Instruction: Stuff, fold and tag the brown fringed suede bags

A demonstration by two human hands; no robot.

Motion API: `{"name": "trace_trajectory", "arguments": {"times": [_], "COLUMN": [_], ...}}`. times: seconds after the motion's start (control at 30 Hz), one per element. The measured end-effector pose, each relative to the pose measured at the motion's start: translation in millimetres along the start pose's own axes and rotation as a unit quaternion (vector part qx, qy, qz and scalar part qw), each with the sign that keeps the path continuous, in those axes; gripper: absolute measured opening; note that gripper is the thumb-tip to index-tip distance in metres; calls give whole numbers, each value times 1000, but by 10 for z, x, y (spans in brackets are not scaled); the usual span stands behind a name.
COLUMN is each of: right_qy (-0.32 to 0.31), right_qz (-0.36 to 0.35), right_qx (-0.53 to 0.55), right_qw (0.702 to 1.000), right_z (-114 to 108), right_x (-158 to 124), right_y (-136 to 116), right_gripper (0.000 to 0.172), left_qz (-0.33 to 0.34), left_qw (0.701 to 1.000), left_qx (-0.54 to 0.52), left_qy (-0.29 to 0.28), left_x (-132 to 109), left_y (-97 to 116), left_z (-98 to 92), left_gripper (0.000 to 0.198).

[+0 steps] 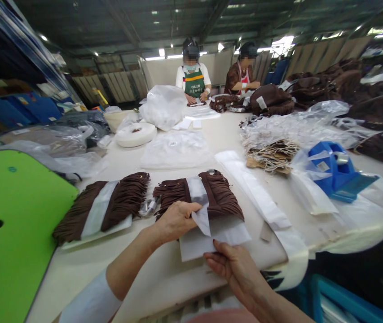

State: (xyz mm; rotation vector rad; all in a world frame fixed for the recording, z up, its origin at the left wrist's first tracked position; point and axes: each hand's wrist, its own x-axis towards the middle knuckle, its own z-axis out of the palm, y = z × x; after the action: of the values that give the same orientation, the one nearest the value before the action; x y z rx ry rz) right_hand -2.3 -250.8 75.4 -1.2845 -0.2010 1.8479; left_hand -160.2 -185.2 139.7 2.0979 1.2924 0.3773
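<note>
My left hand (177, 220) pinches a white paper band (200, 214) that wraps a bundle of brown cords (200, 194) lying on the table. Just below it, my right hand (235, 265) grips the near edge of the white paper sheet (211, 237) under that bundle. A second bundle of brown cords (105, 204) with its own white band lies to the left, apart from both hands. A small metal ring (148, 207) shows between the two bundles.
A green board (12, 224) covers the left of the cream table (225, 134). A long white strip (258, 197), a blue tape dispenser (337, 172), a pile of tags (270, 157), plastic bags and a tape roll (136, 133) lie beyond. Two people work at the far end.
</note>
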Motion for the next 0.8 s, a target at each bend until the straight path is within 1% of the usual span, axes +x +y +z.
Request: {"name": "trace_trajectory", "arguments": {"times": [0.1,0.17,0.2,0.27,0.33,0.4,0.5,0.53,0.6,0.63,0.67,0.73,0.8], "right_qy": [-13,-31,-41,-61,-78,-95,-120,-122,-104,-84,-61,-26,-21], "right_qz": [-3,-17,-25,-38,-38,-25,0,-2,-43,-81,-128,-220,-286], "right_qx": [-10,-18,-24,-41,-73,-118,-194,-218,-253,-263,-266,-263,-260], "right_qw": [1000,999,999,997,994,988,974,968,961,958,953,939,922], "right_z": [84,126,139,149,141,108,-23,-91,-242,-312,-372,-441,-446], "right_x": [54,108,134,176,198,203,202,210,250,283,324,418,519], "right_y": [-5,-11,-15,-31,-64,-118,-232,-279,-388,-451,-518,-655,-774], "right_gripper": [15,13,12,12,13,13,14,14,11,7,7,20,31], "left_qz": [6,15,25,68,133,189,221,224,224,224,225,238,258], "left_qw": [999,998,997,989,965,929,893,884,872,869,868,864,855], "left_qx": [32,55,69,129,222,305,358,367,375,373,370,366,371], "left_qy": [2,-2,-3,8,43,89,158,182,221,234,243,251,255], "left_x": [-13,-44,-68,-124,-179,-219,-242,-244,-247,-248,-248,-243,-230], "left_y": [11,1,-13,-56,-112,-169,-264,-303,-390,-433,-471,-527,-551], "left_z": [51,145,207,340,459,547,664,709,804,846,880,913,902], "left_gripper": [22,24,26,37,51,57,59,58,59,60,63,69,71]}}
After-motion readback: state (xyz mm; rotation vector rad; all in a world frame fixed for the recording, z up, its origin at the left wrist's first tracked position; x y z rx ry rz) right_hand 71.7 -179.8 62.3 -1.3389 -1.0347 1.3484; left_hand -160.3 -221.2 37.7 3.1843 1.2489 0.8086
